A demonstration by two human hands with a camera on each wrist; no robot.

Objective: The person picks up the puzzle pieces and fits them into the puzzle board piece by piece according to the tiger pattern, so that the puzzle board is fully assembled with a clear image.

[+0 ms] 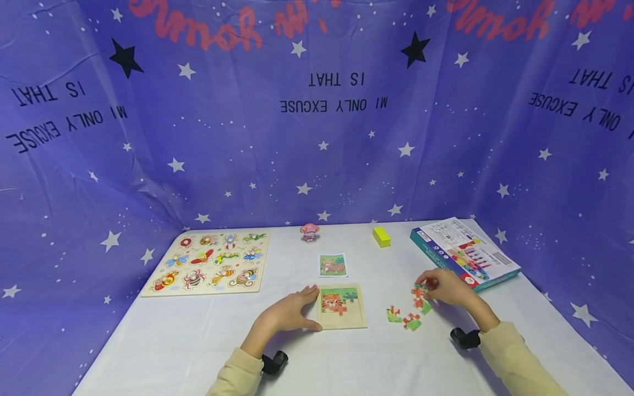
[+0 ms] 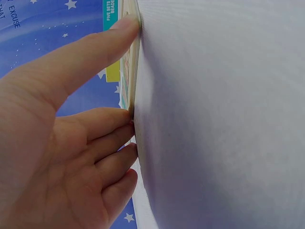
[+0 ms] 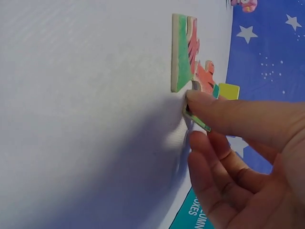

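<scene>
A square wooden puzzle tray [image 1: 355, 322] lies on the table, partly filled with pieces showing an orange tiger's face. Along its left edge my left hand [image 1: 289, 311] rests, the thumb at the near corner and the straight fingers at the far one; the left wrist view shows them touching the tray's side [image 2: 135, 67]. To the right of the tray, my right hand [image 1: 446, 287] pinches a jigsaw piece [image 3: 198, 120] between thumb and fingers, low over the table. Beside it lie several loose orange and green pieces [image 1: 411, 321], one with a straight green side [image 3: 180, 52].
Behind the tray lies a tiger picture card [image 1: 333, 265]. A pink figurine [image 1: 309, 232] and a yellow block [image 1: 381, 236] stand farther back. At the left lies an insect peg board [image 1: 210, 263]; at the right, a teal-sided box [image 1: 465, 253]. Purple starry cloth [image 1: 317, 165] surrounds the table.
</scene>
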